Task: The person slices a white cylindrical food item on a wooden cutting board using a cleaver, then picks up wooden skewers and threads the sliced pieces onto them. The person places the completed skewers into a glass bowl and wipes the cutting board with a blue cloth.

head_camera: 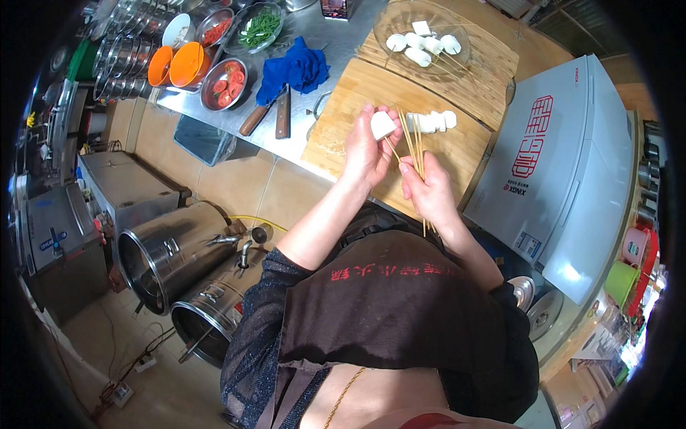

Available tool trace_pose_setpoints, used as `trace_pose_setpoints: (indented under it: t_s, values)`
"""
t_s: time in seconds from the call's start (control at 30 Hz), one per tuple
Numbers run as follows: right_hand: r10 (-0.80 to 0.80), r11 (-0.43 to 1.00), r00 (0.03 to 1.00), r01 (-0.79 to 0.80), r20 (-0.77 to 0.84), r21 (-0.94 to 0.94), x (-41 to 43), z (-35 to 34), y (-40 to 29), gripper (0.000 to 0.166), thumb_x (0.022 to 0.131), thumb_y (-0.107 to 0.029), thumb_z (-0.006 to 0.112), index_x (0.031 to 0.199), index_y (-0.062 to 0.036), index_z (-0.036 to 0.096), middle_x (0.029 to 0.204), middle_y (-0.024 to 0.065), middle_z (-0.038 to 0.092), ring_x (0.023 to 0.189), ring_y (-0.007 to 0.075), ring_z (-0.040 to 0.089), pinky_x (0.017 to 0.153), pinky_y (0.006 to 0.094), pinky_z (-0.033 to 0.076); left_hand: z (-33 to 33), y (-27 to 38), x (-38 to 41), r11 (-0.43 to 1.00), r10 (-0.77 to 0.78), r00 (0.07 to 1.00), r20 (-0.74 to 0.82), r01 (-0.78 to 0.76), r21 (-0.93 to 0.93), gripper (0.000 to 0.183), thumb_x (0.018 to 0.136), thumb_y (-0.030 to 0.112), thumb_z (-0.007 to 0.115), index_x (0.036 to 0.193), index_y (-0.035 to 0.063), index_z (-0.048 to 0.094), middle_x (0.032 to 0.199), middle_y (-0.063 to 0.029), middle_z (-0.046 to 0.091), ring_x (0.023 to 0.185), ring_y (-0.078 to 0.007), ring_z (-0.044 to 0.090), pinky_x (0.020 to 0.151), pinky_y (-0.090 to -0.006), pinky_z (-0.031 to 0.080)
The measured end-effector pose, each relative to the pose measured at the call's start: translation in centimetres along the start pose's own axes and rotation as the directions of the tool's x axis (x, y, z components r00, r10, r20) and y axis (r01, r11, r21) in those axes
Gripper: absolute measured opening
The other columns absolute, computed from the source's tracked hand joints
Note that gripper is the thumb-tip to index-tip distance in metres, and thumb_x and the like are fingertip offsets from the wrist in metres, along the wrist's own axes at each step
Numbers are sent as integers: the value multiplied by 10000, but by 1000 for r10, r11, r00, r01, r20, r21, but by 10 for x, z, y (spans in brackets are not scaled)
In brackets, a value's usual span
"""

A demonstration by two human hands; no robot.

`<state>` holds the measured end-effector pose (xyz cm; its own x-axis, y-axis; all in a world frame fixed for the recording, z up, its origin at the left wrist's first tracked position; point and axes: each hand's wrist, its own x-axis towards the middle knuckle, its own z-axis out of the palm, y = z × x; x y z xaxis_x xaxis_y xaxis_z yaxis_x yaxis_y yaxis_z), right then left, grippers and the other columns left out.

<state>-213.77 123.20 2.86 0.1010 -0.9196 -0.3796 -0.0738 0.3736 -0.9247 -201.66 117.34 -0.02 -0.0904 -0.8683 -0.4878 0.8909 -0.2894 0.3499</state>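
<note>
My left hand (pixel 367 147) holds a thick white slice of food (pixel 381 125), perhaps radish, between thumb and fingers above the wooden cutting board (pixel 343 91). In my right hand (pixel 430 185) is a bundle of thin bamboo skewers (pixel 414 140). One skewer (pixel 393 150) slants from that hand to the lower edge of the slice; whether its tip is inside, I cannot tell. A row of cut white slices (pixel 429 122) lies on the board just beyond the skewers. Farther back, a clear glass plate (pixel 383 40) carries several white pieces (pixel 418 47), some on skewers.
Two wooden-handled knives (pixel 282 115) and a blue cloth (pixel 297 67) lie left of the board on the steel table (pixel 305 27). Bowls of tomato slices (pixel 228 86), chopped greens (pixel 260 29) and red pieces (pixel 217 31) stand beyond. A white chest freezer (pixel 541 161) flanks the right side.
</note>
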Motion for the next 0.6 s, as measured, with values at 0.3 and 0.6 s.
trace_pose_setpoints:
  t_s: [0.3,0.6]
  values:
    - [-61,996,998,59,-32,-66,23,3,-3,85,873,-101,530,852,-27,494,563,10,509,450,74,454,421,238,365,-1,-21,-9,988,-74,996,47,67,139,302,920,325,424,963,37,503,727,-73,555,490,-148,514,371,-252,426]
    - [-179,901,977,116,-115,-418,120,-44,-27,226,898,-286,506,908,-60,517,548,-3,520,481,81,494,436,241,379,-29,4,30,776,255,966,31,-224,590,401,928,304,448,1226,41,402,1016,-65,538,909,-119,521,770,-214,428]
